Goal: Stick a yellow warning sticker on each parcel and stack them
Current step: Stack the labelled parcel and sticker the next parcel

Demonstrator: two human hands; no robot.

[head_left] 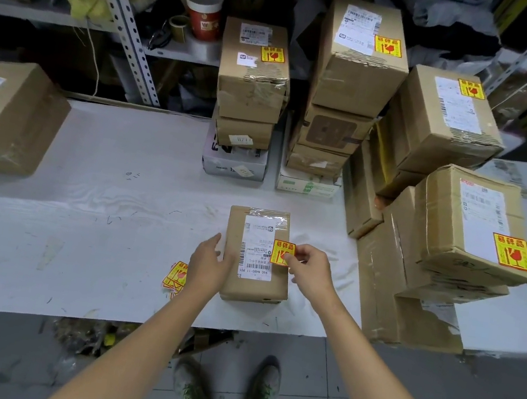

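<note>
Yellow warning sticker (282, 253), pinched at its lower right corner between the thumb and fingers of your right hand (308, 268), sits over the top face of a small brown parcel (237, 226) lying flat near the front edge of the white tabletop (98, 207). Whether it has touched down yet cannot be told. Your left hand (210, 261), fingers loosely extended, rests against the parcel's left edge and steadies it.

The sticker's left side overlaps the white shipping label (258, 233). Press it there and you may cover printed text; drift further left and the barcode could go under. Laid down from one corner only, it may crease or trap a bubble, and the adhesive could cling to your fingertips as you let go.

Ease off with the left hand and the light parcel may slide under your push. Spare stickers (177, 275) lie loose just beside your left wrist, where a sweep of the arm could scatter them.

Stacking carries its own risk: the stickered parcel (443, 207) topping the right-hand stack sits tilted and overhangs the boxes beneath, so one more placed there could tip it.
</note>
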